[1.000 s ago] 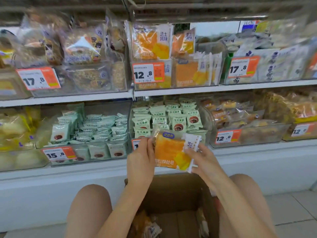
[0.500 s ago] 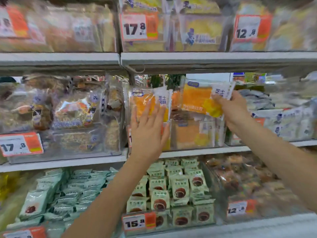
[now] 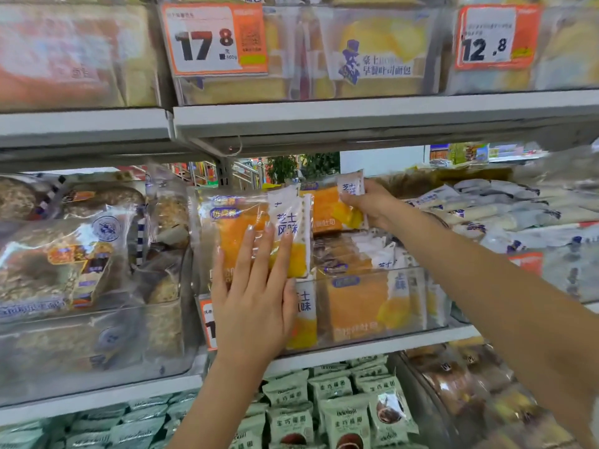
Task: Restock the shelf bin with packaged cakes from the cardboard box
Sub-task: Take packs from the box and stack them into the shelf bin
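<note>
One orange cake packet [image 3: 327,209] pinched in my right grip [image 3: 368,205]; my left grip [image 3: 256,299], released flat, presses a second packet [image 3: 259,231] above the clear bin [image 3: 372,306].

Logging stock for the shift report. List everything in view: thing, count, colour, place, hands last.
Cheese toast packs: several, orange and white, clear middle-shelf bin; one more upright at the front.
Held pack: one, orange and white, above that bin's back.
Clear bin: one, transparent, middle shelf.
Price tags: two readable, orange and white, top shelf, 17.8 and 12.8.
Brown bread bags: several, middle shelf, left.
Green snack packs: many, pale green, bottom shelf.
White packs: many, middle shelf, right.
Left hand: flat on the upright front pack.
Right hand: grips held pack.
</note>
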Demonstrator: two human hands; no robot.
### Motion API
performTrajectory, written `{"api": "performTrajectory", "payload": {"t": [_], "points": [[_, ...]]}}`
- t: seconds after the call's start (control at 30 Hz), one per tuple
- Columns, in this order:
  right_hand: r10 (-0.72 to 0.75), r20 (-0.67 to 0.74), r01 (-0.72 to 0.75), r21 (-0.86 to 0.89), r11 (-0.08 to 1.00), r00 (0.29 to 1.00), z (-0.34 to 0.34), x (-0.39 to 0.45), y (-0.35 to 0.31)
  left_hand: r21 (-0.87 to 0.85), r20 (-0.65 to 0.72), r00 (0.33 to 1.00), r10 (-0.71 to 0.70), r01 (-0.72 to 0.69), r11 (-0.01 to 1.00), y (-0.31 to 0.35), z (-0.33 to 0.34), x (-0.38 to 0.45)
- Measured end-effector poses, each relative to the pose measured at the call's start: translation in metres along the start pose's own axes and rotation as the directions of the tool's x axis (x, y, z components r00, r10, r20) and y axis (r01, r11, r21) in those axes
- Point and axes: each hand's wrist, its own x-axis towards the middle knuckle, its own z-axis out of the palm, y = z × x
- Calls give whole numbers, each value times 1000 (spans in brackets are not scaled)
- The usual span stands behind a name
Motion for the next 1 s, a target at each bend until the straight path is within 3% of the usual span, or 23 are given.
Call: {"api": "performTrajectory", "payload": {"t": [0.17,0.43,0.5,0.6,0.7,0.8,0.9,1.0], "points": [[20,-123,-43,-190,981,992,-2,11,14,2,-23,1000,9,-9,1000,0,0,0],[68,-149,-121,-382,916,986,-2,-2,-2,-8,11,1000,-1,1,1000,0,-1,1],[3,-168,-77,-440,895,986,-4,-20,-13,-13,35,999,-9,10,1000,1,-3,0],[-224,-245,64,-527,847,943,-7,-64,-29,-23,73,997,-3,4,1000,0,-4,2],[-465,-277,313,-452,835,841,-7,-125,-28,-104,119,992,-46,59,993,4,-13,-2],[-544,-243,477,-285,832,803,2,-205,-3,-324,172,968,-185,233,917,23,-35,-35],[-505,-185,472,-198,859,843,20,-292,44,-495,234,960,-153,253,831,47,-66,-110],[-332,-36,318,-208,925,942,45,-361,114,-529,374,928,-9,221,819,66,-91,-204]]}}
